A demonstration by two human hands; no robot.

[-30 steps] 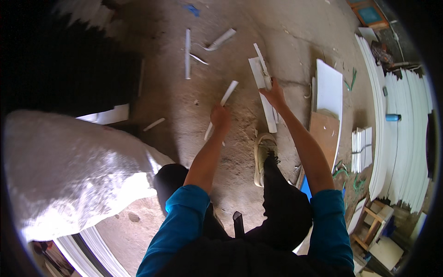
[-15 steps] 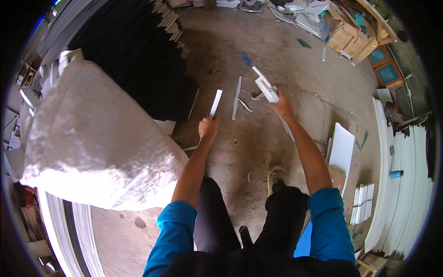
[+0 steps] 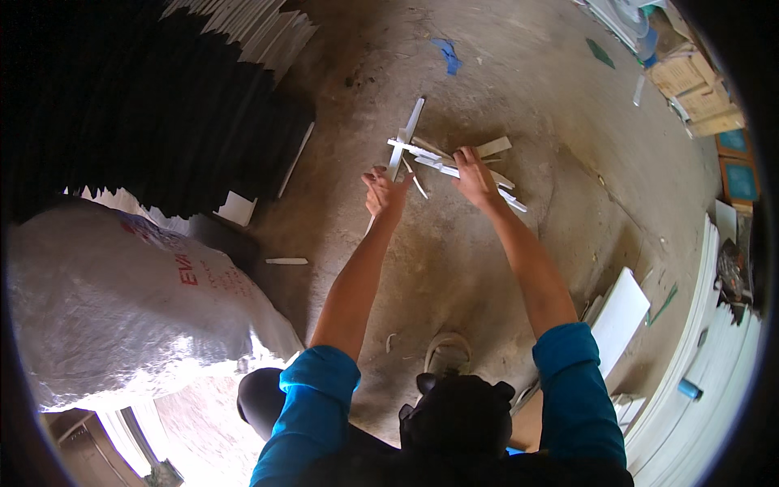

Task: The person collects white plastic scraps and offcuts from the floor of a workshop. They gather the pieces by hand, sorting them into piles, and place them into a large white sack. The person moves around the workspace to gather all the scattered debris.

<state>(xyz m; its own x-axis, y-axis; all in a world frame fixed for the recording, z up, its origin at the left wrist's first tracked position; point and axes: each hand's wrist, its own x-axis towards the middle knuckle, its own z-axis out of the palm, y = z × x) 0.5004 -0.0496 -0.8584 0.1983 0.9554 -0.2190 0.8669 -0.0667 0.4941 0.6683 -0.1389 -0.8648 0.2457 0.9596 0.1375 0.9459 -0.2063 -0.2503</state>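
My left hand [image 3: 383, 193] is closed around a narrow white strip [image 3: 396, 159], whose upper end crosses other pieces near the floor. To its right, my right hand [image 3: 477, 178] grips a bundle of white strips [image 3: 438, 165]; their left ends reach over toward the strip in my left hand. The fingers partly hide what they hold. A flat pale strip [image 3: 415, 118] lies on the floor just beyond, and a short off-white piece [image 3: 493, 147] sticks out past my right fingers. A thin curved sliver [image 3: 416, 180] lies between the hands.
A big shiny whitish sack [image 3: 130, 300] bulges at the left, below a dark stack of thin sheets [image 3: 146, 105]. Long white panels [image 3: 690, 414] and a white board [image 3: 621, 321] stand at the right. Cardboard boxes [image 3: 690, 85] and a blue scrap [image 3: 447, 55] lie farther off.
Both hands have come lower and closer together, bringing their strips to the pieces on the floor. My body has bent forward and the view has shifted.
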